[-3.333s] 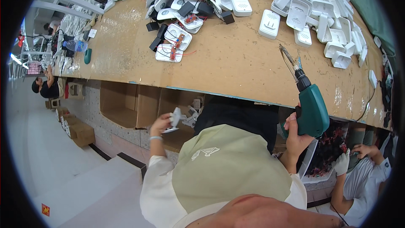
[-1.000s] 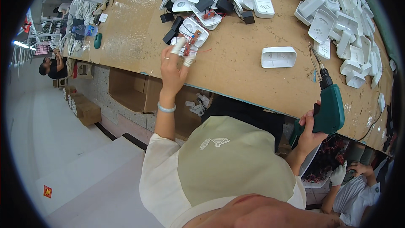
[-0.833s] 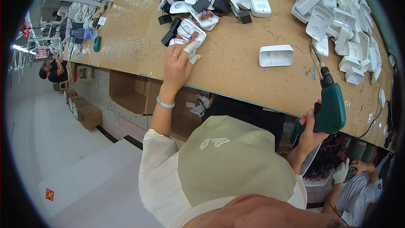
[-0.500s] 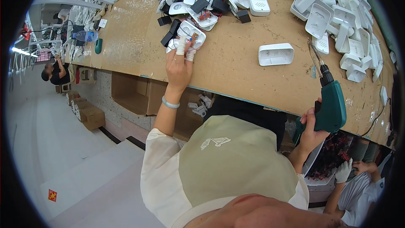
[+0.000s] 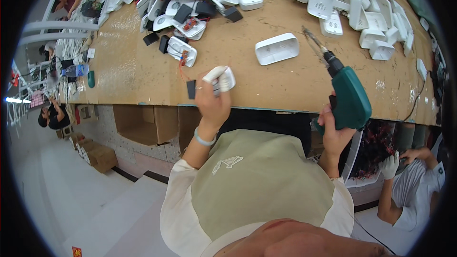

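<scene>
My left hand point(image 5: 213, 102), its fingertips in white finger covers, is closed on a small white plastic casing part point(image 5: 230, 78) above the table's near edge. Beside that hand a black rectangular block point(image 5: 191, 89) hangs or rests, with thin orange wires close by; where they attach is hidden. My right hand point(image 5: 337, 131) is wrapped around the handle of a green power screwdriver point(image 5: 351, 97). Its long thin bit points up and left over the table. Between the two hands, a little farther off, lies an open white casing shell point(image 5: 277, 49).
Wired white casings with black blocks point(image 5: 183, 12) are heaped at the back left. Several bare white shells point(image 5: 354, 7) pile up at the back right. A gloved co-worker's hand point(image 5: 390, 165) is at lower right. Cardboard boxes point(image 5: 138, 123) stand below the table edge.
My left hand has come away from the heap toward me, bringing a white casing part. The right hand still grips the power screwdriver. The whole view has shifted somewhat.
</scene>
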Available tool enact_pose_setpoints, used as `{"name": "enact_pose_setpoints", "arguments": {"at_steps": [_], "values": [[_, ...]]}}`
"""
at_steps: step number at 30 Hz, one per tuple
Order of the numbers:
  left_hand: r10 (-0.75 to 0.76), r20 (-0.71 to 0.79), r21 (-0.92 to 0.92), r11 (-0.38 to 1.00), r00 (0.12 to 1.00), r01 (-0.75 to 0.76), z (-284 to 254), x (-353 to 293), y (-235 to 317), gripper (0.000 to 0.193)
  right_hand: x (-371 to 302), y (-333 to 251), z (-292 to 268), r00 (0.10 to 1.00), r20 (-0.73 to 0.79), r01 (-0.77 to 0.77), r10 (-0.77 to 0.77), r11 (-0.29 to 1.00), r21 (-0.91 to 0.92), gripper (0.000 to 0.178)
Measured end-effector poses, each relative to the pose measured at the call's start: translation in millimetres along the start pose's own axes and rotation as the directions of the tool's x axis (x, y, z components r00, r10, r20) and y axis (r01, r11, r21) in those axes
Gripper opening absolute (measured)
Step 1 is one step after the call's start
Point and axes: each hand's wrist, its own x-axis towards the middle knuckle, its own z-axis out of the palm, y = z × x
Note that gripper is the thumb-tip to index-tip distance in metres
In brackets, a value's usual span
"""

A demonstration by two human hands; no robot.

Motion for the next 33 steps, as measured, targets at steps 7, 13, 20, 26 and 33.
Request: {"name": "enact_pose_setpoints", "arguments": {"at_steps": [7,13,20,26,33], "values": [[0.150,0.181,-0.052,0.988,0.972,-0.143,57.0,20.2,17.6,0.016,-19.4,5.3,-16.5,0.997,0.061,-0.038,0.039,0.999,-0.009,0.021],[0.149,0.268,0.167,0.966,0.952,-0.198,57.2,22.1,27.8,0.015,-17.7,30.0,-31.4,0.975,0.219,0.030,0.024,0.971,-0.237,0.023],[0.146,0.279,0.243,0.945,0.949,-0.217,64.2,22.0,29.3,0.025,8.9,19.7,-12.2,0.913,0.388,0.272,-0.131,0.901,-0.337,0.031],[0.146,0.271,0.272,0.936,0.951,-0.222,64.5,24.3,33.0,0.021,9.2,26.0,-6.6,0.914,0.397,0.239,-0.088,0.907,-0.347,0.034],[0.165,0.277,0.276,0.930,0.946,-0.244,63.9,24.6,30.7,0.026,9.2,23.8,-3.8,0.917,0.395,0.205,-0.057,0.916,-0.345,0.035]]}}
